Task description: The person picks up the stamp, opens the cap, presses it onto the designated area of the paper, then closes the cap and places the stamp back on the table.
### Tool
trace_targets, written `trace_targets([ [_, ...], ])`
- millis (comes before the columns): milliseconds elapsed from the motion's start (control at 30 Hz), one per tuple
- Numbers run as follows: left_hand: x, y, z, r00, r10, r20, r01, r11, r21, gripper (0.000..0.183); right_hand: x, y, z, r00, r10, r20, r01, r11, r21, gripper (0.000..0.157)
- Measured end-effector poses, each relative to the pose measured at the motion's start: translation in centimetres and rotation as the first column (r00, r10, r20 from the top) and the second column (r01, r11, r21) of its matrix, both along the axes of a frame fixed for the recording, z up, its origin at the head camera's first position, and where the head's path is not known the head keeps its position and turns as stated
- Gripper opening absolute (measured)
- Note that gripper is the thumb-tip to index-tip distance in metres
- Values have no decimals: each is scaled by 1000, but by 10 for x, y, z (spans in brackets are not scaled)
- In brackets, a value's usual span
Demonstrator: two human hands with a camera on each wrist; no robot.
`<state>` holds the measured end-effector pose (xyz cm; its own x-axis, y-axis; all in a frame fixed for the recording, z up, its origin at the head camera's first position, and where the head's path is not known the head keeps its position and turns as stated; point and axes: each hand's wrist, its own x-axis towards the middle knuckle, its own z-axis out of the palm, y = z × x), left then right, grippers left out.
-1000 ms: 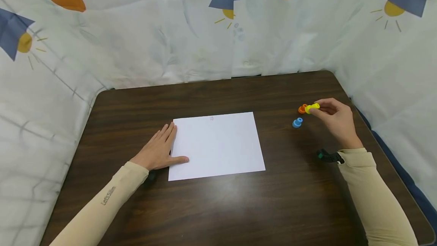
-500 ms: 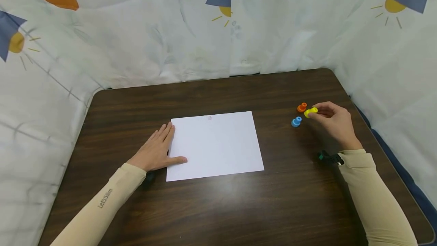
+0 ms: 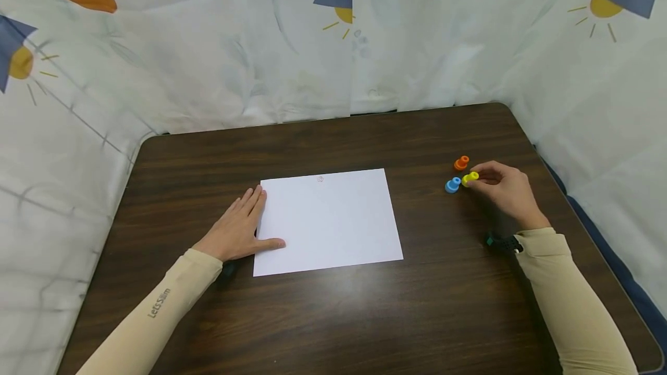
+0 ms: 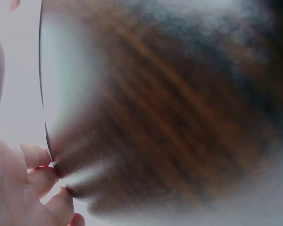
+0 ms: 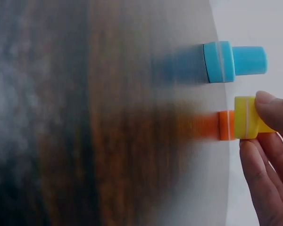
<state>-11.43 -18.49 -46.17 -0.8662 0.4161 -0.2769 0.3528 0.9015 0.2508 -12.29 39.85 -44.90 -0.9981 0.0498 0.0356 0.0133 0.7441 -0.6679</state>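
Observation:
My right hand (image 3: 504, 191) pinches a small yellow stamp (image 3: 471, 178) between thumb and fingers, close to the tabletop. The stamp has a wide base with a pale seam and a narrower handle; its base (image 5: 241, 117) shows clearly in the right wrist view. Beside it stands a blue stamp (image 3: 453, 184) of the same shape. Farther back is an orange stamp (image 3: 461, 162), partly hidden behind the yellow one in the right wrist view. My left hand (image 3: 237, 227) rests with straight fingers along the left edge of a white sheet of paper (image 3: 333, 224), its thumb on the sheet.
A small, faint reddish mark (image 3: 320, 179) lies near the paper's far edge. The dark wood-grain table (image 3: 333, 317) holds everything. White printed sheeting (image 3: 234, 62) hangs behind and at both sides of the table.
My right hand has brought the yellow stamp nearer to me, away from the orange stamp and up beside the blue one. The left hand stays on the paper.

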Motion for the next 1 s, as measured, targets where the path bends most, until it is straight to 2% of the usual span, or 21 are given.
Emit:
trace_targets([
  [633,-1,-1,-1,1000,2,10,-2,1000,-10,132,0,-3,-4,997,61,43,-63,996,56,33],
  [1000,0,-2,-3,1000,3,9,-3,1000,-3,132,0,-2,-3,994,59,89,-62,998,23,39],
])
